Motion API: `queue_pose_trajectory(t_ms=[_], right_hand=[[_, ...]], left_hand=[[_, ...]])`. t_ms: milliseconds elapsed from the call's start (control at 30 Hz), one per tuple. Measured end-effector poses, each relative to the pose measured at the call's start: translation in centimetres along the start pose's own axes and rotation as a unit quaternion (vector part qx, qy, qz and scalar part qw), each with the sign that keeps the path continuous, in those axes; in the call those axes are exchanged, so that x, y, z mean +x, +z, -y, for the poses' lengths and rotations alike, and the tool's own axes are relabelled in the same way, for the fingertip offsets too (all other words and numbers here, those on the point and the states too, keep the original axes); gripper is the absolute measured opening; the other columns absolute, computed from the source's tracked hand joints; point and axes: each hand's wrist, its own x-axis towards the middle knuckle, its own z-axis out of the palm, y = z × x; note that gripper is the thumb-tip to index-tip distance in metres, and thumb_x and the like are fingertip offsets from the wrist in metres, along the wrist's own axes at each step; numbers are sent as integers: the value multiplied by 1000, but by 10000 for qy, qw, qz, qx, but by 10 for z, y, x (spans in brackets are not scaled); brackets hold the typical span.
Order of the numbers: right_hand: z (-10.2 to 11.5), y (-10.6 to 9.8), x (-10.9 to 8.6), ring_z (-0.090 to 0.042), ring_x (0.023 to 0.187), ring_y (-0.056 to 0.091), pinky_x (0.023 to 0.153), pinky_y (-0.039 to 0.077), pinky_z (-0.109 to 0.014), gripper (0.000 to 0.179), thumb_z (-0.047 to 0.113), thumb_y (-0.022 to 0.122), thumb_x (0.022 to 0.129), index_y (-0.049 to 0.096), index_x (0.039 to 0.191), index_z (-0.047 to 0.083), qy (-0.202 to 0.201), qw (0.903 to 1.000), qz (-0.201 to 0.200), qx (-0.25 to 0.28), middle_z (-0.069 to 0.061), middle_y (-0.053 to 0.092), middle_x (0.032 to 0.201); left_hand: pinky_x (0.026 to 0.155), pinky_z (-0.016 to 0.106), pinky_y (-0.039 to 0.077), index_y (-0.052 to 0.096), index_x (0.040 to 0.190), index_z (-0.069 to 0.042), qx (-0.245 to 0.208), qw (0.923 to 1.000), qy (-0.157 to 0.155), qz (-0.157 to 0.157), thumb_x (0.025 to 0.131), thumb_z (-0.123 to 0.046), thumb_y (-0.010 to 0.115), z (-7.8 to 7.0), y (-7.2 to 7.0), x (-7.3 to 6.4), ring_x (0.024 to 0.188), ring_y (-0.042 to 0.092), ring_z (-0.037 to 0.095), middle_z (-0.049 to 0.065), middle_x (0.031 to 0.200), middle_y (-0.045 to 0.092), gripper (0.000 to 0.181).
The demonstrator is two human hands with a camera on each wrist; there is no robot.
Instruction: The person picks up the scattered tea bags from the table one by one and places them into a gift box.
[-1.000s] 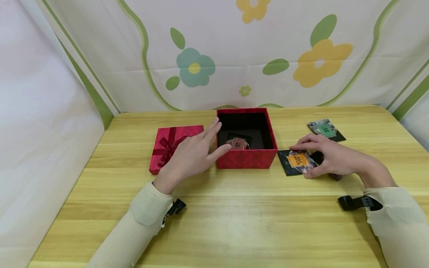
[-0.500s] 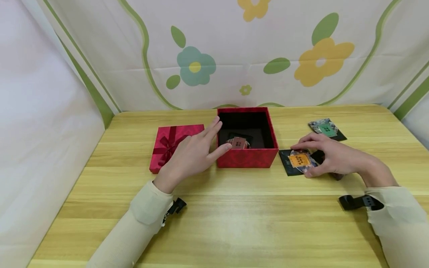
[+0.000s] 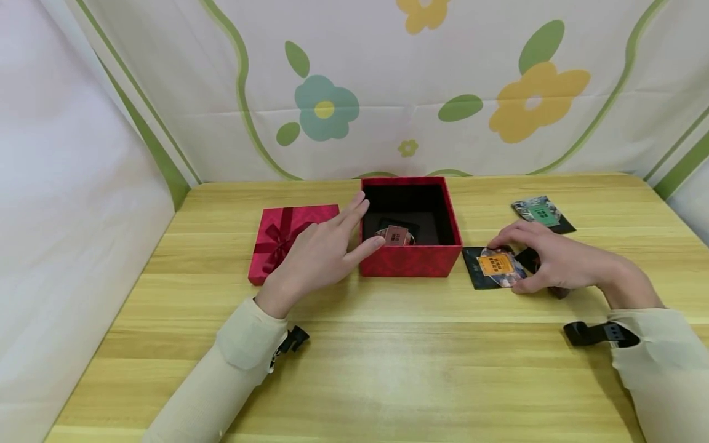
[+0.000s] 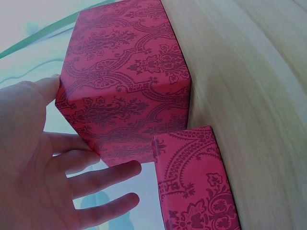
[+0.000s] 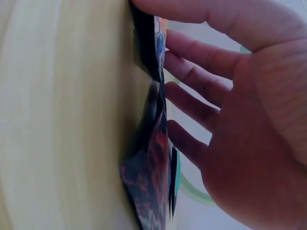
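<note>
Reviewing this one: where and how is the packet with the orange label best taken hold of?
I'd probably pinch the orange-labelled packet across its near and far edges, thumb on the near one, from above and the right, where the right hand is. It is thin and lies low on the table, so edges seem easiest, and the red box stands close on its left.

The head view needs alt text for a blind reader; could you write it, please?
A person's left hand touches an open red box with a reddish-labelled packet inside, a bow-topped lid to its left. The right hand touches an orange-labelled packet; a green-labelled packet lies beyond.
</note>
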Motion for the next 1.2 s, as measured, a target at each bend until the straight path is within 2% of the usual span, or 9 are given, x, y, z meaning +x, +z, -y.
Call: queue_pose_trajectory(t_ms=[100,200,400,567,667,867,1067,1200], right_hand=[[1,1,1,-25,136,39,103,40,-57,76,29,95,78,60,145,22,17,10000,13,-29,3,56,141],[2,0,2,-27,136,37,101,39,-58,81,30,94,79,58,150,23,18,10000,72,-22,2,55,142],[3,-1,5,-22,132,36,99,39,-53,74,32,94,79,61,145,31,30,9999,94,-81,4,54,139],[2,-1,5,-19,129,37,97,41,-51,69,31,94,80,63,142,31,-34,9999,81,-100,5,55,138],[2,-3,3,-21,132,38,98,42,-52,74,34,95,79,62,145,30,-33,9999,132,-88,4,54,141],[1,-6,-1,-30,140,37,94,44,-46,78,33,96,77,62,147,28,29,9996,152,-225,5,53,144],[-1,-5,1,-35,140,39,101,41,-61,72,30,96,77,64,142,25,26,9998,120,-133,1,58,141],[0,-5,2,-38,141,38,103,38,-66,74,32,97,76,64,141,21,169,9998,99,-39,-3,57,142]], left_hand=[[46,27,24,23,171,-20,-7,10000,4,-2,107,-63,48,0,0,0,44,26,13,-4,179,18,82],[46,27,24,22,171,-20,-2,10000,-27,16,107,-64,47,0,0,0,44,26,13,-4,179,18,82],[46,27,25,22,171,-21,7,10000,-49,5,106,-64,48,-1,-1,0,44,27,13,-5,179,18,82],[46,27,25,22,171,-21,-13,10000,-32,-8,106,-65,48,-1,0,0,44,27,13,-6,179,17,82],[45,27,25,24,171,-20,-32,10000,-17,-22,106,-64,48,-1,0,0,43,28,14,-6,179,18,82],[46,27,26,22,171,-21,-12,10000,-33,-3,106,-64,48,0,0,0,44,28,13,-5,179,18,82],[46,28,26,22,171,-21,15,10000,-15,-23,106,-64,48,0,0,0,44,28,14,-4,179,19,82],[46,28,26,23,171,-21,15,10000,-21,-17,106,-63,48,-1,0,0,44,27,14,-4,179,19,82]])
